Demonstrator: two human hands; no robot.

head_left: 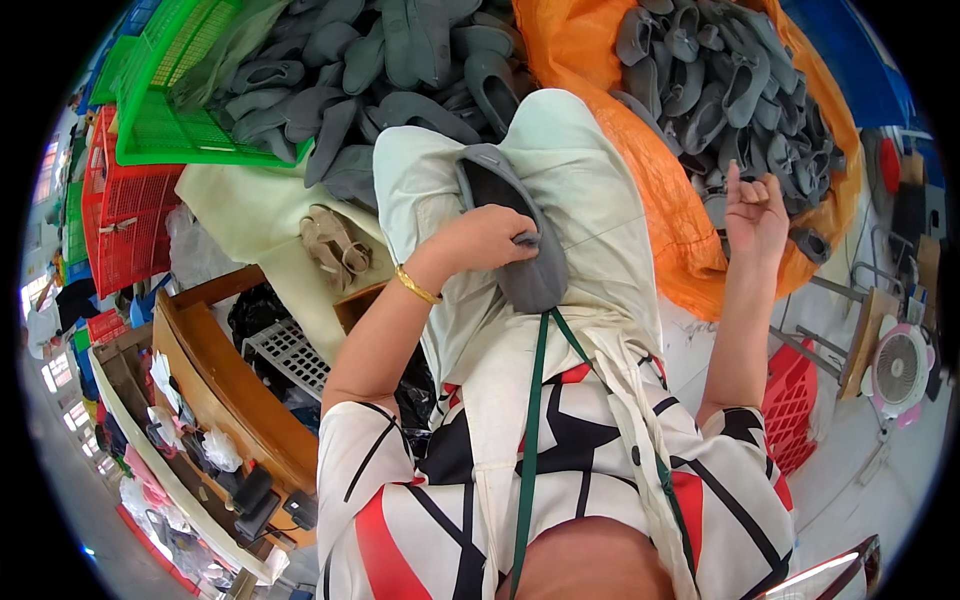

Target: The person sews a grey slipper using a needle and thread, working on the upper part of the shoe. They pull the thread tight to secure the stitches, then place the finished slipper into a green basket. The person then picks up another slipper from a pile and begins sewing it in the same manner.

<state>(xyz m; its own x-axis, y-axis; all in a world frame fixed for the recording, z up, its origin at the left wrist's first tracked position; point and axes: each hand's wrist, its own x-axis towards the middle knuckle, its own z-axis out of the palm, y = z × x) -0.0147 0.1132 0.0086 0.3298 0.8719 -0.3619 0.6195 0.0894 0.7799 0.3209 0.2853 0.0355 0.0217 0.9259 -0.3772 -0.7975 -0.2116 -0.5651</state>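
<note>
A grey slip-on shoe (540, 278) lies on my lap, over the pale cloth, its opening pointing away from me. My left hand (492, 238), with a gold bracelet at the wrist, is closed on the shoe's upper, pinching near a small grey piece at the edge of the opening. Off to the right, my right hand (755, 210) is raised in front of the orange sack (650, 180). Its index finger points up while the other fingers curl in toward the thumb. Whatever they pinch, if anything, is too small to make out. Grey shoes (750, 85) fill the sack.
Beyond my knees, a green crate (190, 145) and a large heap of grey shoes (400, 50). A beige sandal pair (335, 245) rests at left near a wooden table (235, 390). At right stand a red basket (793, 400) and a small fan (898, 368).
</note>
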